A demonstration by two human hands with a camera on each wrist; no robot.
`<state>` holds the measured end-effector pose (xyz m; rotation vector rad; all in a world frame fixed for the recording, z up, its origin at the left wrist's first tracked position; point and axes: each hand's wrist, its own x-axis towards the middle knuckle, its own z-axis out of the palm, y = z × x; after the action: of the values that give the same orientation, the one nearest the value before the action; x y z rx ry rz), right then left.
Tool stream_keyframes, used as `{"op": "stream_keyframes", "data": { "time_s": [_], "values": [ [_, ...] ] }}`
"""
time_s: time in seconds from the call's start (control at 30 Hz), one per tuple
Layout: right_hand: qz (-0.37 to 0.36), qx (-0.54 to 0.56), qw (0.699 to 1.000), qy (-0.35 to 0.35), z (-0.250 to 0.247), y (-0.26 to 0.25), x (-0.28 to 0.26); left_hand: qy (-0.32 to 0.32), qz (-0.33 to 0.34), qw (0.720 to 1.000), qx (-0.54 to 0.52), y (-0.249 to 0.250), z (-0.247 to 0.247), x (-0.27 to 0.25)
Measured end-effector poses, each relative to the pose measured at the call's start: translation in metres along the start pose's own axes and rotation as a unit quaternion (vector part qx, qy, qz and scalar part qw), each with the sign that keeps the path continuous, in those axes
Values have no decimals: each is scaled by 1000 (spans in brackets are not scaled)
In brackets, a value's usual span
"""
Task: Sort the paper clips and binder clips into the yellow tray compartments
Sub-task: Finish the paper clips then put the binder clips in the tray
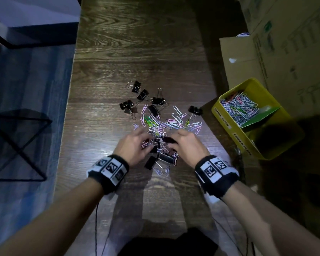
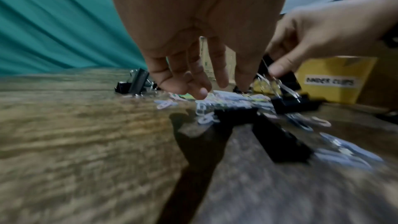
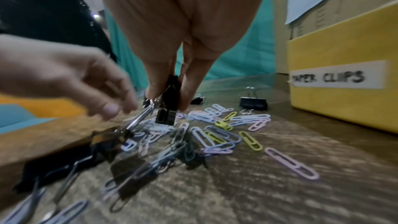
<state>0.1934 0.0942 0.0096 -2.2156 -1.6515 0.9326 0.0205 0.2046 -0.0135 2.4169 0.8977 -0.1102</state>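
A heap of pastel paper clips mixed with black binder clips lies mid-table. My right hand pinches one black binder clip just above the heap, thumb and fingers on its sides. The left hand hovers beside it with relaxed fingers pointing down at the paper clips, gripping nothing that I can see. At the right stands the yellow tray; its far compartment holds many paper clips, and its near compartment, labelled for binder clips, is in shadow.
Cardboard boxes rise behind and beside the tray at the right. More binder clips lie between my wrists. The table's left edge drops to a blue floor with a black wire-frame stand. Thin cables trail from both wristbands.
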Motion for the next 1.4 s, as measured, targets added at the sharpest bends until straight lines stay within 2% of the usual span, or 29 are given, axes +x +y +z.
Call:
{"op": "stream_keyframes", "data": {
  "time_s": [0.13,0.23,0.43,0.53,0.63,0.73,0.87,0.97,1.0,1.07,1.1,1.17,1.2,1.27,1.4],
  "values": [
    [75,50,991,101,-19,21,-14,-23,-19,999,23,6,19,-9],
    [121,38,984,125,-27,40,-22,-16,-21,1000,16,7,23,-6],
    [152,21,970,189,-32,56,-36,11,81,994,67,2,25,-10],
    [192,-22,968,163,-28,61,-46,46,99,993,50,-6,20,-15],
    [221,-95,965,105,-26,70,-56,97,65,993,2,-17,7,-20],
    [239,-130,959,82,-25,77,-61,145,32,989,13,-32,-13,-19],
    [232,-144,959,77,-19,78,-59,112,-82,988,63,-55,-31,-9],
    [216,-148,959,105,-13,77,-57,82,-119,985,96,-64,-31,-10],
    [205,-157,958,122,-11,76,-57,93,-101,985,108,-61,-28,-12],
    [177,-174,956,155,-5,71,-57,119,0,987,105,-46,-17,-20],
    [161,-180,956,164,-2,67,-56,104,63,987,108,-33,-7,-26],
    [129,-189,960,161,3,55,-53,29,159,977,141,-11,17,-39],
    [117,-192,962,154,7,49,-51,-13,176,973,149,-5,27,-43],
    [107,-189,967,137,12,41,-48,-63,166,977,121,-6,43,-47],
    [108,-171,974,105,14,33,-43,-44,175,984,4,-21,45,-48]
  ]
}}
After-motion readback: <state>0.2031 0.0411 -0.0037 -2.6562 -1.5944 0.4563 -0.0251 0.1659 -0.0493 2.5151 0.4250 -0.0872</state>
